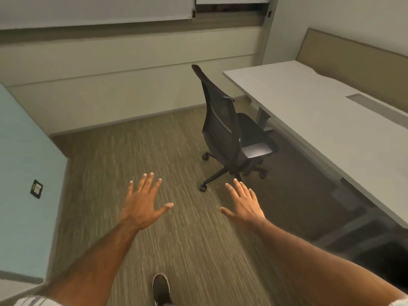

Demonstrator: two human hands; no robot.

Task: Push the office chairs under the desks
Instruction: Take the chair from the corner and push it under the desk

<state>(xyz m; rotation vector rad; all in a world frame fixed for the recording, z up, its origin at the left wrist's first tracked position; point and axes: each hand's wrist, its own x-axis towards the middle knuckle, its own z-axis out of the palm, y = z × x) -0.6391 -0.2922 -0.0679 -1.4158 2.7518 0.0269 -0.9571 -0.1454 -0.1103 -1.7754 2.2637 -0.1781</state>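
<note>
A black mesh-back office chair (223,120) on castors stands on the carpet, its seat turned toward the long white desk (326,120) on the right, with only the seat's front edge near the desk edge. My left hand (142,205) and my right hand (244,204) are stretched out in front of me, palms down, fingers spread, holding nothing. Both hands are short of the chair and touch nothing; the right one is nearest, just below the chair's base.
A beige wall with a window ledge and blinds (97,9) runs along the back. A pale blue wall (24,164) with a dark socket plate (36,188) is on the left. Striped carpet (132,155) lies between. My shoe (161,289) shows at the bottom.
</note>
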